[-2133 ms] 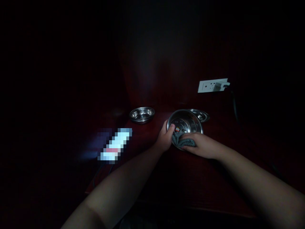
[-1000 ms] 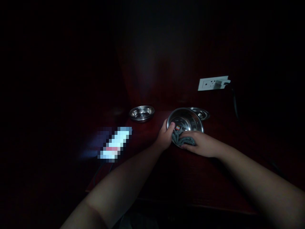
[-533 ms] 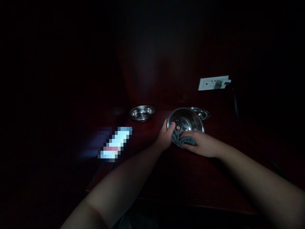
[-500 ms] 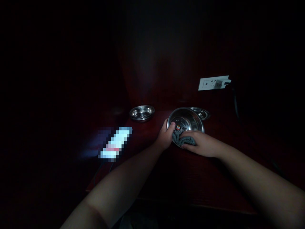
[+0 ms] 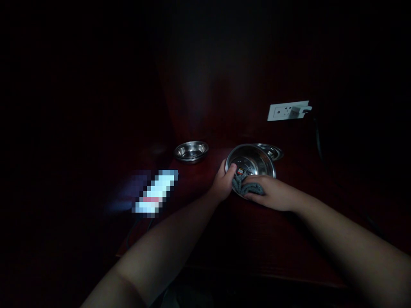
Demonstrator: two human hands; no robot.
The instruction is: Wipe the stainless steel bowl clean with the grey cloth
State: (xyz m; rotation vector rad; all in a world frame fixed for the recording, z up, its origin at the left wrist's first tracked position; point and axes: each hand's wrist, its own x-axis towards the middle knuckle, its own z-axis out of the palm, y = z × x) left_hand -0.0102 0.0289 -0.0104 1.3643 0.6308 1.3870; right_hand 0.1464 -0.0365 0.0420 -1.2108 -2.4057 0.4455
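Note:
A shiny steel bowl [image 5: 265, 161] is tilted with its mouth toward me, just right of the middle of the head view. My left hand [image 5: 224, 182] grips its left rim, the thumb over the edge. Bunched in my right hand [image 5: 276, 194] is a grey-green cloth [image 5: 252, 188], pressed to the bowl's near inner side. A small label with red on it shows on the cloth. My right fingertips are partly hidden by the cloth and the bowl.
Stacked shallow steel bowls [image 5: 192, 152] stand at the back left. Behind the held bowl lies a steel lid or dish [image 5: 272, 151], partly covered. A glowing, blurred phone-like device [image 5: 156, 192] sits left on the dark red table [image 5: 244, 239]. A wall socket [image 5: 289, 110] holds a plug with cable.
Both hands, the bowl and the cloth stay almost in the same place. The label on the cloth shows slightly differently, and the whole view has shifted a little.

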